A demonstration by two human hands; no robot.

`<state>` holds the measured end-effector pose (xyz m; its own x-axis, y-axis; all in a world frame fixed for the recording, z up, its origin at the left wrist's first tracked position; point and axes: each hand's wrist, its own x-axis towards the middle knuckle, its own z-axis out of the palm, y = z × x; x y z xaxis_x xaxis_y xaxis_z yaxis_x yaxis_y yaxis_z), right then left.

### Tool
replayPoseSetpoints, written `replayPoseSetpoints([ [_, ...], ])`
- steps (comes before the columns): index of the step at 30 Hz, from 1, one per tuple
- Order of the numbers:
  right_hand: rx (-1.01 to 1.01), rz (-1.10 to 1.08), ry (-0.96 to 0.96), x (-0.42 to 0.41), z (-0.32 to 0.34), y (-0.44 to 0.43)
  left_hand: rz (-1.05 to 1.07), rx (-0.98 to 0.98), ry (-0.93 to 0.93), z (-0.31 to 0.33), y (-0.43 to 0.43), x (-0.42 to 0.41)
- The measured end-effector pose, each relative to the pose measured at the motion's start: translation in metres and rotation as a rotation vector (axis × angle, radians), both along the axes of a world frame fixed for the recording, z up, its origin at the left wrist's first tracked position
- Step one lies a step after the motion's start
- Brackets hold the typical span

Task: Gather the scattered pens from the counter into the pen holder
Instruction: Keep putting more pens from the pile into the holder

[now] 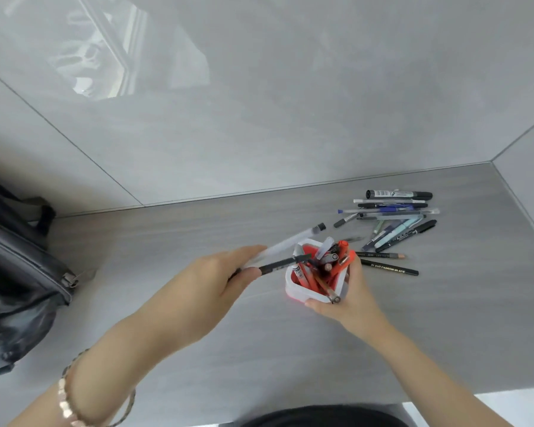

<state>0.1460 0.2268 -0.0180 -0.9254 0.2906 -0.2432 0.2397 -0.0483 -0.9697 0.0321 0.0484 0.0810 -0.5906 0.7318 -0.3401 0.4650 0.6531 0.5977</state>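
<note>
A white pen holder [302, 291] with a red inside stands on the grey counter, packed with several pens. My right hand [349, 300] grips it from the near right side. My left hand [219, 278] holds two pens just left of the holder: a translucent white pen [293, 240] with a black cap pointing up and right, and a black pen [282, 263] whose tip reaches over the holder's rim. A pile of scattered pens [395, 217] lies on the counter to the far right. Two dark pencils [389, 268] lie right beside the holder.
A dark grey bag [19, 266] with a zip sits at the left edge of the counter. Glossy grey wall tiles rise behind, and a side wall [530, 180] closes the right end. The counter's front edge [444, 396] runs near the bottom.
</note>
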Motion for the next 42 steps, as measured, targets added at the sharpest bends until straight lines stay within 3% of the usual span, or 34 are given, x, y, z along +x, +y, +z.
replayPoseSetpoints([
  [2, 0.005, 0.013, 0.041, -0.001, 0.007, -0.002, -0.058, -0.099, 0.084, 0.004, 0.008, 0.004],
  [7, 0.029, -0.001, 0.068, 0.001, -0.001, -0.001, -0.255, -0.383, 0.498, -0.028, 0.04, 0.012],
  [12, 0.064, -0.026, 0.032, 0.003, -0.014, 0.002, -0.347, -0.5, 0.501, -0.046, 0.063, 0.015],
  [15, 0.07, -0.029, 0.028, 0.003, -0.011, 0.001, -0.276, -0.397, 0.509, -0.045, 0.068, 0.014],
  [20, 0.054, -0.03, 0.032, 0.004, -0.017, 0.003, 0.046, 0.035, 0.369, -0.042, 0.059, 0.008],
  [27, 0.028, -0.022, 0.047, 0.002, -0.018, 0.004, 0.221, 0.414, 0.566, -0.056, 0.065, 0.015],
  [30, 0.074, -0.024, 0.033, 0.004, -0.026, 0.007, 0.389, 0.607, 0.277, -0.058, 0.076, 0.02],
  [33, 0.118, -0.037, 0.0, 0.005, -0.031, 0.008, 0.474, 0.642, 0.027, -0.072, 0.081, 0.033],
  [35, 0.137, -0.044, -0.002, 0.005, -0.033, 0.008, 0.368, 0.627, 0.094, -0.084, 0.076, 0.039],
  [39, 0.164, -0.049, 0.01, 0.004, -0.032, 0.01, 0.128, 0.608, 0.446, -0.094, 0.07, 0.028],
  [42, 0.174, -0.062, 0.006, 0.004, -0.036, 0.011, -0.033, 0.47, 0.647, -0.099, 0.073, 0.025],
])
